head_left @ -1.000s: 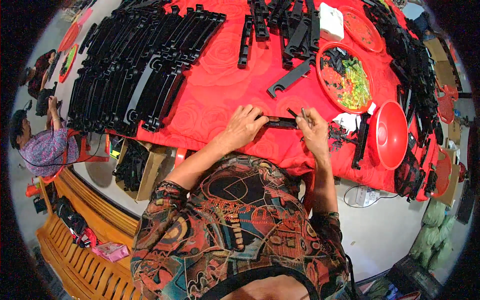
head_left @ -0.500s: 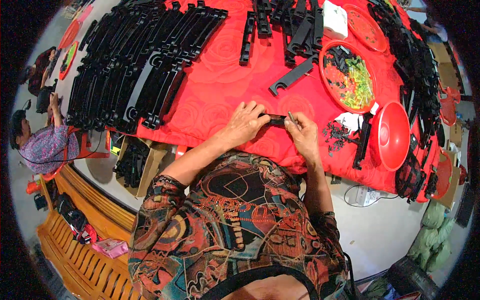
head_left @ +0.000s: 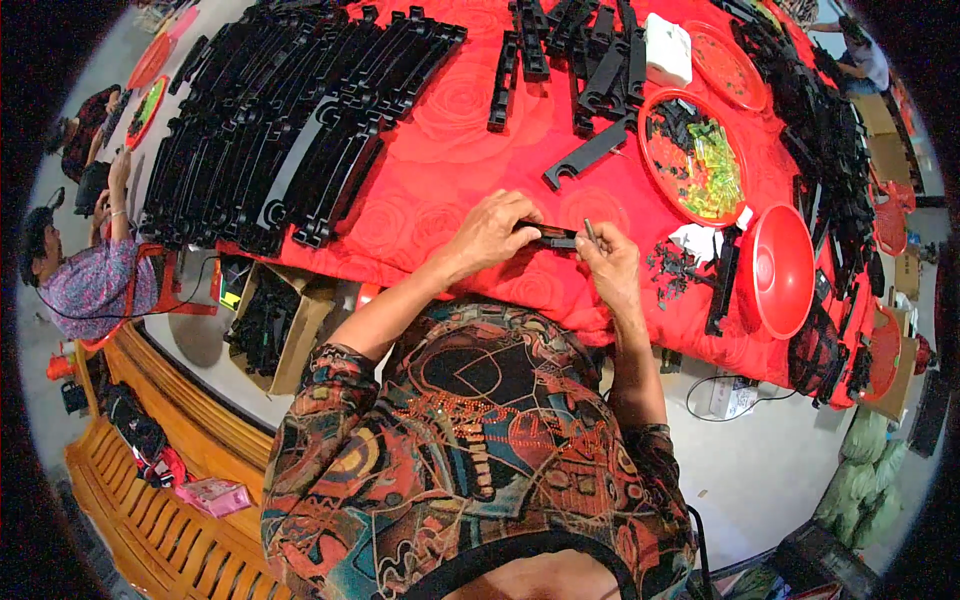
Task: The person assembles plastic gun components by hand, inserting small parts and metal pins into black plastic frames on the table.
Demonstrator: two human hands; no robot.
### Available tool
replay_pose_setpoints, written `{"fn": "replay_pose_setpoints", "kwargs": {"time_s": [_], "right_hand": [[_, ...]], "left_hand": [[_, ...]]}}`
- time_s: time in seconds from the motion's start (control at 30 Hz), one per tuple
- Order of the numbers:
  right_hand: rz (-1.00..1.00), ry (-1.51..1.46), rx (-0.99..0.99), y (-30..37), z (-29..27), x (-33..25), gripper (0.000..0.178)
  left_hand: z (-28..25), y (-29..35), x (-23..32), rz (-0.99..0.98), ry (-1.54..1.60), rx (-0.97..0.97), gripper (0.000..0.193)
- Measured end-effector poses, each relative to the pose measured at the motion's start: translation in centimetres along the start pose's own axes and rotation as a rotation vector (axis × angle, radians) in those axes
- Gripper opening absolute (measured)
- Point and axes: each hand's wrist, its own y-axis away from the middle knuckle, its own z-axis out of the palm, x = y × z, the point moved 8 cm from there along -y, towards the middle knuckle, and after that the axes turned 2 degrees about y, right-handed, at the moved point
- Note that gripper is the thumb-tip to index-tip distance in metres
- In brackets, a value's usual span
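My left hand is closed round one end of a black plastic strip-shaped part, held just above the red tablecloth near its front edge. At the strip's other end is my right hand, its thumb and fingers pinching a thin grey rod-like tool. The tool's lower tip is hidden by the fingers. Right of that hand, small black pieces lie scattered on the cloth. Beyond them a red tray holds small black pieces and yellow-green translucent ones.
Rows of black plastic parts cover the table's left side. More lie loose at the back. A red bowl and white tissue pack stand at right. A person sits at left near a wooden bench.
My right hand has shifted slightly, and the tool in it now stands more upright. More of the black part shows between my hands. The whole view has moved a little.
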Motion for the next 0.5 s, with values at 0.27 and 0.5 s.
{"fn": "replay_pose_setpoints", "kwargs": {"time_s": [0.27,0.5], "right_hand": [[0.02,0.142,0.015,-0.5,0.6,-0.3,0.005],[-0.044,0.053,0.016,-0.2,1.2,-1.3,0.006]], "left_hand": [[0.3,0.1,-1.1,-0.061,-0.058,-0.014,0.011],[0.2,0.1,0.0,0.018,-0.044,-0.016,0.012]]}}
